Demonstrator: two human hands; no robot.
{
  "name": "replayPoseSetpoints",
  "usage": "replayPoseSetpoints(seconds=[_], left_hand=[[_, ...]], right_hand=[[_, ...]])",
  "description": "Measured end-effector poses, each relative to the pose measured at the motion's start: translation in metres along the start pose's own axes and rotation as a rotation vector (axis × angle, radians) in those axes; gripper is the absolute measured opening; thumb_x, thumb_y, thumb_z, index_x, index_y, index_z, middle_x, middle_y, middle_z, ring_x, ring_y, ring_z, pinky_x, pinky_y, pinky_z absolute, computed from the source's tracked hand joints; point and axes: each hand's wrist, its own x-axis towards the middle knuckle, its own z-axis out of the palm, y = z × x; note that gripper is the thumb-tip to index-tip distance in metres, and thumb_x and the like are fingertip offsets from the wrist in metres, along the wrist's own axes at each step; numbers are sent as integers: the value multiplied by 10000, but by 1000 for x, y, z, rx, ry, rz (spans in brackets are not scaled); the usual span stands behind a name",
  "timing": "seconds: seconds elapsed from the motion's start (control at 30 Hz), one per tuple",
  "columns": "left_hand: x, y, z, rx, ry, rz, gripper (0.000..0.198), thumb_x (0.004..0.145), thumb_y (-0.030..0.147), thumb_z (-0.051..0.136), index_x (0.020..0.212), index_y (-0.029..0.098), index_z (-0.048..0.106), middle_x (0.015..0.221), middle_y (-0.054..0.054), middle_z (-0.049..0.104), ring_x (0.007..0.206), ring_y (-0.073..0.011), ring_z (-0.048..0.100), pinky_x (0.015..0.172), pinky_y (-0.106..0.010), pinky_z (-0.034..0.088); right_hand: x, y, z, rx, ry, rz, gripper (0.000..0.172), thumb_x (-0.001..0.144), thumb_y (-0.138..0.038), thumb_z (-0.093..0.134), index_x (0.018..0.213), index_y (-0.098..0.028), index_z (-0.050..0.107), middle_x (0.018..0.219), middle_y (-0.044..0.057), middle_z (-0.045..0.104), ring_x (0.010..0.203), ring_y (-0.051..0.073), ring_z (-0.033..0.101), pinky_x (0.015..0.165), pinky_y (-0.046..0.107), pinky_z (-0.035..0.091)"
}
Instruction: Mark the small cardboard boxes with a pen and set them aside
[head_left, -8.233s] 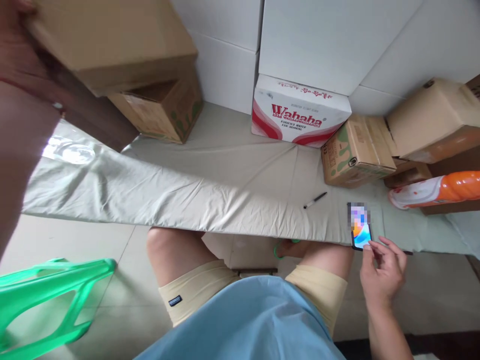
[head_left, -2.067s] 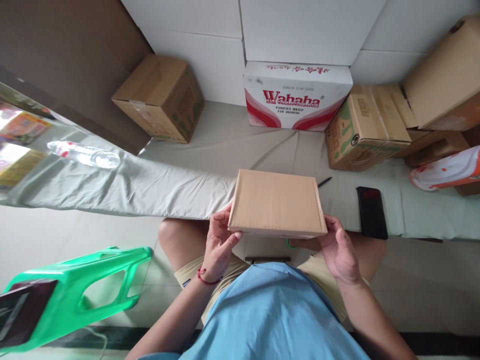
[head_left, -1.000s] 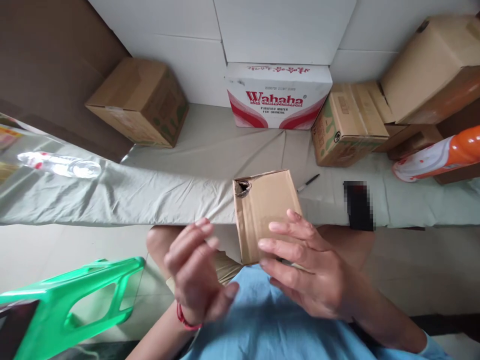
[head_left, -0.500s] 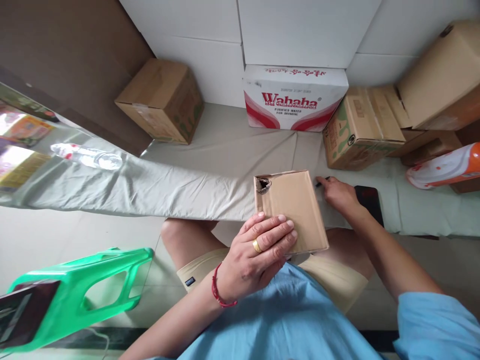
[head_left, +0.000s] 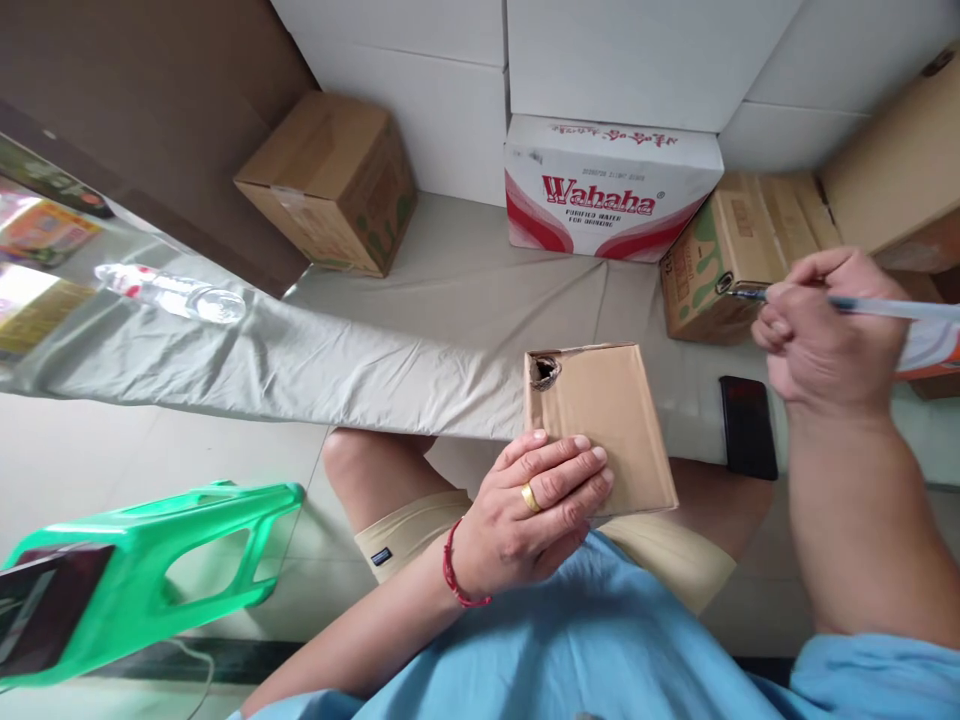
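Observation:
A small brown cardboard box with a torn hole at its far left corner rests between my lap and the edge of a cloth-covered table. My left hand, with a gold ring and a red wrist cord, lies on the box's near left part, fingers pressed against it. My right hand is raised to the right of the box, closed round a pen that points left. A black phone lies on the cloth just below that hand.
A white and red Wahaha carton and brown cartons stand against the white wall. A clear bottle lies on the cloth at left. A green plastic stool lies on the floor at lower left.
My right hand has lifted from the cloth beside the box and now holds the pen in the air. My left hand stays on the box.

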Motion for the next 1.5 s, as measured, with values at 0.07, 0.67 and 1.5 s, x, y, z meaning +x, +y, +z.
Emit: replayPoseSetpoints(seconds=[0.07, 0.67, 1.5], left_hand=[[-1, -2, 5, 10, 59, 17, 303, 1109, 285, 519, 1269, 146, 735, 1202, -96, 852, 1304, -197, 732, 1319, -371, 374], [2, 0, 17, 38, 97, 21, 277, 1077, 268, 523, 1205, 159, 744, 1185, -89, 854, 1278, -192, 739, 1323, -363, 368], [-1, 1, 13, 38, 59, -2, 284, 1042, 271, 586, 1261, 175, 739, 1224, -86, 845, 1305, -195, 729, 1328, -346, 343]], right_hand=[[-13, -33, 22, 157, -32, 20, 149, 880, -273, 780, 981, -258, 671, 688, -15, 602, 530, 120, 483, 462, 279, 242], [-45, -56, 103, -4, -616, 24, 53, 980, -233, 656, 959, -209, 698, 723, -17, 682, 603, 112, 587, 547, 240, 419], [-48, -61, 107, -178, -463, -39, 120, 958, -196, 625, 851, -210, 677, 592, -58, 563, 508, 87, 488, 516, 243, 351]])
